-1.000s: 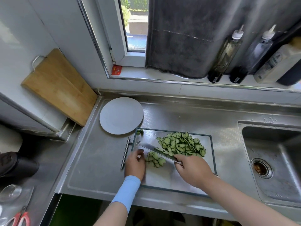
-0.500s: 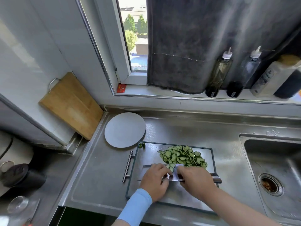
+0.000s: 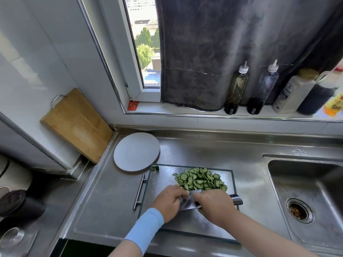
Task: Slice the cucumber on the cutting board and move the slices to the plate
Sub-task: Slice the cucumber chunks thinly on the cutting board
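Note:
A steel cutting board (image 3: pixel 163 182) with a dark rim lies on the counter. A heap of cucumber slices (image 3: pixel 200 179) covers its far half, and a small green end piece (image 3: pixel 155 167) sits at its far left corner. A round grey plate (image 3: pixel 136 151) stands bare just beyond that corner. My right hand (image 3: pixel 215 205) grips the knife (image 3: pixel 189 201), whose broad blade lies nearly flat just in front of the heap. My left hand (image 3: pixel 169 202) is curled against the blade's left side; what its fingers cover is hidden.
A sink (image 3: pixel 306 199) opens to the right of the board. A wooden cutting board (image 3: pixel 76 125) leans on the wall at left. Bottles (image 3: pixel 236 89) line the window sill behind. A dark lidded pot (image 3: pixel 18 204) and a glass (image 3: pixel 12 237) stand at lower left.
Both hands came together at the knife in front of the heap. The small cluster of slices once beside the left hand is no longer visible. The camera tilted upward.

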A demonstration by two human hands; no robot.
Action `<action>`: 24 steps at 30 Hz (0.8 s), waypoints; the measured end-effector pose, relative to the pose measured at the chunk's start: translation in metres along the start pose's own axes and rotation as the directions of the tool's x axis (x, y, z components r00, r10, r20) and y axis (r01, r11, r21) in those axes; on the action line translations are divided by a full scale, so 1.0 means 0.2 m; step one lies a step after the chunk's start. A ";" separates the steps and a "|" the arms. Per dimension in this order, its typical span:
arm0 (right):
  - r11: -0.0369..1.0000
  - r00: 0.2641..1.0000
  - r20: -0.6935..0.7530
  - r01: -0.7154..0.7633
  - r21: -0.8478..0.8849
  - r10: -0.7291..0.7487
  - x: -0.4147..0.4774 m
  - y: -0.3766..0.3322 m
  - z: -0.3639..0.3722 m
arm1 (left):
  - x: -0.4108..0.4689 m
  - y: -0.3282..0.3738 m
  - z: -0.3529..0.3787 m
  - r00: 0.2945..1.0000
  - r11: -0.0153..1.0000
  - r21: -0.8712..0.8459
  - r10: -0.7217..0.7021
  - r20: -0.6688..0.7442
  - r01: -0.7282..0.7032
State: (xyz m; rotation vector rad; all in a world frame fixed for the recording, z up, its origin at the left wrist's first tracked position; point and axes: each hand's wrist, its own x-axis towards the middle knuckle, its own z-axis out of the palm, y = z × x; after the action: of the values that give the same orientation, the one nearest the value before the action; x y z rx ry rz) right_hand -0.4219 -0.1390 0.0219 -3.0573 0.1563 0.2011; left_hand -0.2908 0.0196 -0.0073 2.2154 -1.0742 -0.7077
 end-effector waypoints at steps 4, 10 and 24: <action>0.999 0.999 0.014 0.035 -0.012 -0.035 0.01 -0.03 -0.02 | 0.05 0.02 0.00 0.988 0.995 0.091 -0.056 0.142 0.044; 1.000 1.000 0.000 0.008 0.013 -0.008 0.02 -0.05 -0.09 | 0.00 -0.06 -0.14 0.947 0.972 -0.006 -0.231 -0.224 0.236; 0.910 0.966 0.184 -0.238 0.341 0.184 0.03 -0.10 -0.06 | -0.01 -0.23 -0.36 0.741 0.957 -0.237 -0.280 -0.610 0.167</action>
State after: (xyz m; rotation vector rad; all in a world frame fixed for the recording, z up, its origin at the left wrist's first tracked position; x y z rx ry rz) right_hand -0.4118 -0.1203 0.0345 -2.6436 0.4618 0.3665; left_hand -0.2194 0.0635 0.0111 2.1973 -0.3846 -0.0821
